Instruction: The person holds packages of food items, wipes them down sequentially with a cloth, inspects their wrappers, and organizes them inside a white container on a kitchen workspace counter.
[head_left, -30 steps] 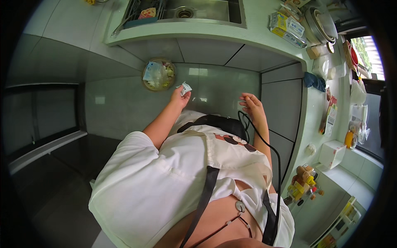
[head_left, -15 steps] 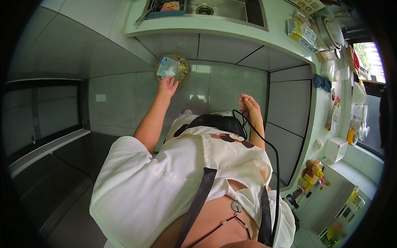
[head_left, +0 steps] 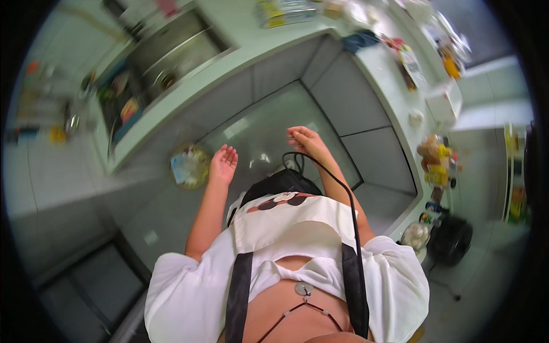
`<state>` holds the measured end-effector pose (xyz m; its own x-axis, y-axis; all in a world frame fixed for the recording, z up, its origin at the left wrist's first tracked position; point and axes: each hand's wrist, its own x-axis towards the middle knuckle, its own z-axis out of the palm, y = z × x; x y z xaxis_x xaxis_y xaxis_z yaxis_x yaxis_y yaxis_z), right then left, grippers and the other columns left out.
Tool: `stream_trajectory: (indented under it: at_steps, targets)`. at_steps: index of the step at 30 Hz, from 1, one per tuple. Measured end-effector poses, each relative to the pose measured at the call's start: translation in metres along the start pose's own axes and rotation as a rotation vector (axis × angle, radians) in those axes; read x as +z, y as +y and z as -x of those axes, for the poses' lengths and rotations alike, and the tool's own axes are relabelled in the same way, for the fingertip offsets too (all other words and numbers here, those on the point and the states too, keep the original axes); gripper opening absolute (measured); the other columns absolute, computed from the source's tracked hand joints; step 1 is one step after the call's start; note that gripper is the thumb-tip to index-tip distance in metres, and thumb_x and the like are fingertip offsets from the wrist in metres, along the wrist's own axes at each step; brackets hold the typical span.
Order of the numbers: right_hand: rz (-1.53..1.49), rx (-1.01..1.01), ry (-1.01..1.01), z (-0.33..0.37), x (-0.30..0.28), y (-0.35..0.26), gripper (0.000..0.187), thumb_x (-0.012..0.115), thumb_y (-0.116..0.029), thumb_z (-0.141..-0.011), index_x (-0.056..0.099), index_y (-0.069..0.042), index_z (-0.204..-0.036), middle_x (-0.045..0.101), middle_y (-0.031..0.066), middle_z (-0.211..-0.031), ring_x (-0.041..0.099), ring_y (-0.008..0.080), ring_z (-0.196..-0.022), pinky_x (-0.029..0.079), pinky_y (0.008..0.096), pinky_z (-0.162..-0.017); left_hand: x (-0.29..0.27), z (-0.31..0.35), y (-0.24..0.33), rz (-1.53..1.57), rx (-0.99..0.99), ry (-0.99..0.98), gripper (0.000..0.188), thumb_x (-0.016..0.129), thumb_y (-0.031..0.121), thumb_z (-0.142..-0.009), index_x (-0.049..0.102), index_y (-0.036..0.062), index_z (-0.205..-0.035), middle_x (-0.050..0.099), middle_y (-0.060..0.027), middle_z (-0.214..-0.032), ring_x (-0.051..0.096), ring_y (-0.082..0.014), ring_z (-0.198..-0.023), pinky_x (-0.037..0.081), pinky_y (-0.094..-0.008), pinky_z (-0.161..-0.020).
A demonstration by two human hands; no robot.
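Observation:
My left hand (head_left: pixel 224 164) is raised palm up with its fingers stretched out, and nothing lies in it. Just to its left, on the floor, stands a round bin (head_left: pixel 193 187) holding a blue-and-white packet (head_left: pixel 182 168) and pale scraps. My right hand (head_left: pixel 306 141) hovers farther right, over the floor near the cabinets, its fingers loosely bent and no object visible in them. A black cable (head_left: pixel 334 178) loops close below that hand and runs down over my chest. At my waist sits a black bag (head_left: pixel 280 184), partly behind my white apron (head_left: pixel 297 228).
A counter (head_left: pixel 243 51) with a metal sink (head_left: pixel 186 57) runs along the far left, with grey cabinets (head_left: pixel 366 108) beneath its right stretch. On the right-hand counter are a blue cloth (head_left: pixel 360 41), a white box (head_left: pixel 445 103) and several bottles. A black pot (head_left: pixel 450 240) stands at the right.
My left hand has drawn back from above the bin and turned palm up. My view has swung to the right, so the sink and bin now appear farther left. The right hand remains raised.

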<state>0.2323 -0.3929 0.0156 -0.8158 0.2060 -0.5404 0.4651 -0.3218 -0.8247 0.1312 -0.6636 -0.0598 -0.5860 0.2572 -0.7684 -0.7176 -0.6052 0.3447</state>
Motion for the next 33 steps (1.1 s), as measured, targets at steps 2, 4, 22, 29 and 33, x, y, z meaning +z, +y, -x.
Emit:
stream_trajectory:
  at_steps: [2, 4, 22, 29, 33]
  targets:
    - [-0.025, -0.038, 0.057, -0.001, -0.028, -0.008, 0.025, 0.054, -0.026, -0.091, 0.059, -0.01, -0.111, 0.061, 0.0004, -0.102, 0.058, 0.0081, -0.086, 0.046, 0.0208, -0.069, 0.044, -0.008, -0.013, -0.115, -0.025, -0.106, 0.022, 0.051, 0.004, -0.084, 0.056, 0.0051, -0.105, 0.061, -0.0102, -0.096, 0.06, -0.0233, -0.09, 0.051, -0.0378, -0.082]
    - [-0.025, -0.06, 0.134, 0.003, -0.056, -0.012, 0.025, 0.054, -0.025, -0.091, 0.058, -0.01, -0.111, 0.06, -0.0005, -0.101, 0.058, 0.0073, -0.085, 0.046, 0.0188, -0.066, 0.088, -0.018, -0.027, -0.191, -0.071, -0.156, 0.022, 0.052, 0.003, -0.084, 0.058, 0.0048, -0.105, 0.062, -0.0098, -0.096, 0.06, -0.0232, -0.09, 0.051, -0.0379, -0.082]
    - [-0.256, -0.285, 0.917, 0.009, -0.327, -0.055, 0.021, 0.057, -0.02, -0.088, 0.061, -0.008, -0.105, 0.064, 0.001, -0.094, 0.06, 0.0102, -0.078, 0.047, 0.0236, -0.064, 0.356, -0.091, -0.183, -0.744, -0.346, -0.377, 0.025, 0.055, 0.006, -0.085, 0.055, 0.005, -0.11, 0.059, -0.01, -0.103, 0.059, -0.0217, -0.094, 0.051, -0.0356, -0.084]
    - [0.832, -0.409, 1.414, -0.041, -0.42, -0.137, 0.044, 0.069, -0.012, -0.071, 0.057, -0.009, -0.114, 0.05, 0.0113, -0.127, 0.046, 0.0302, -0.117, 0.038, 0.0407, -0.097, 0.463, -0.139, -0.219, -0.885, -0.363, -0.485, 0.026, 0.054, 0.006, -0.085, 0.053, 0.0048, -0.111, 0.059, -0.0097, -0.102, 0.059, -0.0204, -0.092, 0.051, -0.0339, -0.081]
    - [1.064, -0.298, 1.404, -0.074, -0.459, -0.152, 0.059, 0.073, -0.014, -0.068, 0.052, -0.011, -0.123, 0.042, 0.0099, -0.136, 0.034, 0.033, -0.128, 0.033, 0.0429, -0.102, 0.518, -0.156, -0.237, -0.968, -0.341, -0.585, 0.025, 0.051, 0.006, -0.087, 0.052, 0.0032, -0.111, 0.059, -0.0098, -0.101, 0.059, -0.0193, -0.09, 0.051, -0.0322, -0.08]
